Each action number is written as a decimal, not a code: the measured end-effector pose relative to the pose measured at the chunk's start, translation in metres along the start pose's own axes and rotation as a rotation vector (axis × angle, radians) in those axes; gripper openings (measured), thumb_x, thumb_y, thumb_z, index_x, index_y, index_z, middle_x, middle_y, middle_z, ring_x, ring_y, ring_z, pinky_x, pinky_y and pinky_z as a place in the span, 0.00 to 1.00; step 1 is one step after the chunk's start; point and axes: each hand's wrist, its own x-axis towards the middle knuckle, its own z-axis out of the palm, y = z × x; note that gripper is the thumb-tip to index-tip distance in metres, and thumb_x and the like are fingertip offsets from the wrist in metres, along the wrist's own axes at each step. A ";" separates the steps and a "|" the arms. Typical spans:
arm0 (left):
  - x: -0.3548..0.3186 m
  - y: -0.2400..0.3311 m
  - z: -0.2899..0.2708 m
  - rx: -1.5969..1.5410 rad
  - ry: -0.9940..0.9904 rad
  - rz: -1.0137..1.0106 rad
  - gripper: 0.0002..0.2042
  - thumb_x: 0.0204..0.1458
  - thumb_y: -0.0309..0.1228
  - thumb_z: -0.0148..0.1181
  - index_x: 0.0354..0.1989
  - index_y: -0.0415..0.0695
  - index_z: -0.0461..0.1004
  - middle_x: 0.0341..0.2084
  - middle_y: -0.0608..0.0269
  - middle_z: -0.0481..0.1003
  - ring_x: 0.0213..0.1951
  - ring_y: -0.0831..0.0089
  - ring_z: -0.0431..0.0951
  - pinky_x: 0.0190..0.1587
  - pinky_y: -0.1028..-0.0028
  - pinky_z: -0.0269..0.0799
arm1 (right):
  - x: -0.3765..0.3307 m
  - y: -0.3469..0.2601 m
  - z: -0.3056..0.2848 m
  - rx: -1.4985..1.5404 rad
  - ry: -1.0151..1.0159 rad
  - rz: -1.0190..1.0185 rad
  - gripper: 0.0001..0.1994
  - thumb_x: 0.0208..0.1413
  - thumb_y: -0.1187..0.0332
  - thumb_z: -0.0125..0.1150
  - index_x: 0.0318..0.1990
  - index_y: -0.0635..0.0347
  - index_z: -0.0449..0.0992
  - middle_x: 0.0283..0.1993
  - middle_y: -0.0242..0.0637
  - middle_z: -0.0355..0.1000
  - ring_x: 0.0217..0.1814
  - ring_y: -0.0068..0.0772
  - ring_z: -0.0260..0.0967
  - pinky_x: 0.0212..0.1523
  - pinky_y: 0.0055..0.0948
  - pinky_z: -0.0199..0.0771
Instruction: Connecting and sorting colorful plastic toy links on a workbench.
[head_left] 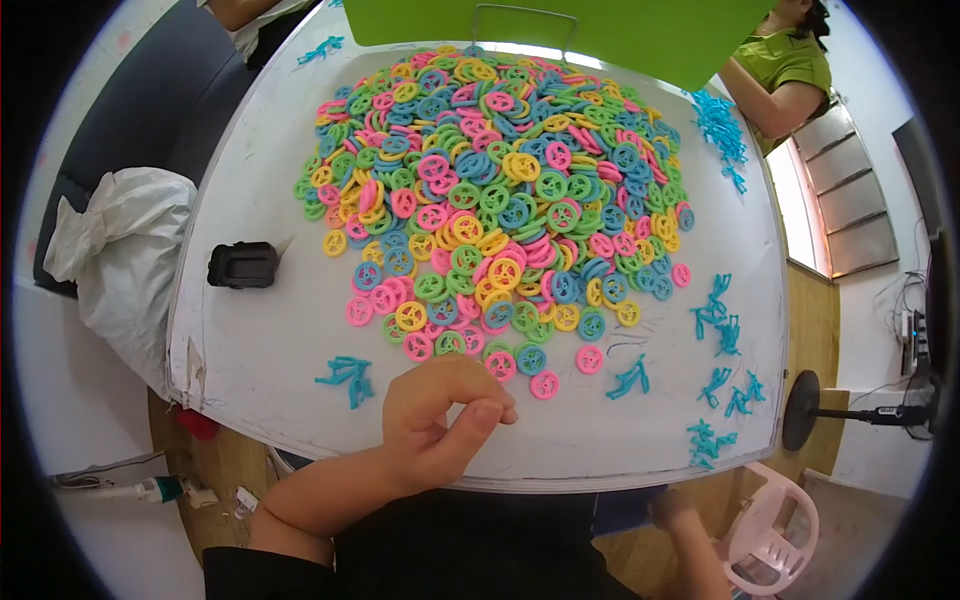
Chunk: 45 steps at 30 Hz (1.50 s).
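The pile of coloured plastic wheels [490,200] fills the upper middle of the frame on the white table [560,440], its loose lower fringe reaching the centre. The left hand [445,415] is over the table's near edge at lower centre, just beside that fringe, fingers curled in and thumb near them; whether it grips anything, I cannot tell. The right hand [672,508] is at lower right, beyond the near edge, beside the pink chair [770,535]; its grip cannot be told either. Bare white surface runs between the wheels and the near edge, and down the table's left side, broken by a black tray [243,265]. Turquoise pieces [348,378] flank the left hand; more clusters line the right edge. A green panel [560,25] overhangs the top.
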 end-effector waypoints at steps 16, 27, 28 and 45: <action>0.000 0.000 0.002 0.200 -0.008 0.007 0.04 0.59 0.23 0.56 0.36 0.38 0.77 0.29 0.58 0.80 0.31 0.68 0.79 0.37 0.70 0.73 | -0.158 -0.093 -0.270 0.642 0.904 -0.649 0.08 0.50 0.72 0.71 0.38 0.58 0.80 0.27 0.39 0.73 0.27 0.40 0.73 0.30 0.36 0.73; 0.001 -0.002 0.003 0.228 0.032 -0.003 0.02 0.53 0.22 0.64 0.34 0.42 0.80 0.27 0.62 0.81 0.29 0.65 0.80 0.34 0.69 0.72 | -0.090 -0.134 -0.299 0.487 1.320 -0.475 0.13 0.46 0.80 0.69 0.41 0.65 0.78 0.37 0.42 0.73 0.34 0.42 0.74 0.36 0.34 0.75; 0.003 -0.001 0.003 0.302 -0.001 0.041 0.03 0.52 0.23 0.66 0.35 0.42 0.80 0.29 0.62 0.81 0.30 0.63 0.80 0.35 0.68 0.73 | -0.096 -0.136 -0.304 0.427 1.384 -0.498 0.14 0.47 0.78 0.69 0.43 0.63 0.78 0.39 0.41 0.74 0.38 0.44 0.74 0.38 0.38 0.75; 0.002 -0.002 0.008 0.452 -0.386 -0.146 0.11 0.51 0.31 0.72 0.42 0.47 0.81 0.34 0.61 0.82 0.35 0.63 0.82 0.37 0.67 0.75 | -0.131 -0.176 -0.326 0.753 0.961 -0.991 0.11 0.54 0.76 0.66 0.46 0.61 0.80 0.37 0.43 0.80 0.36 0.45 0.79 0.36 0.38 0.79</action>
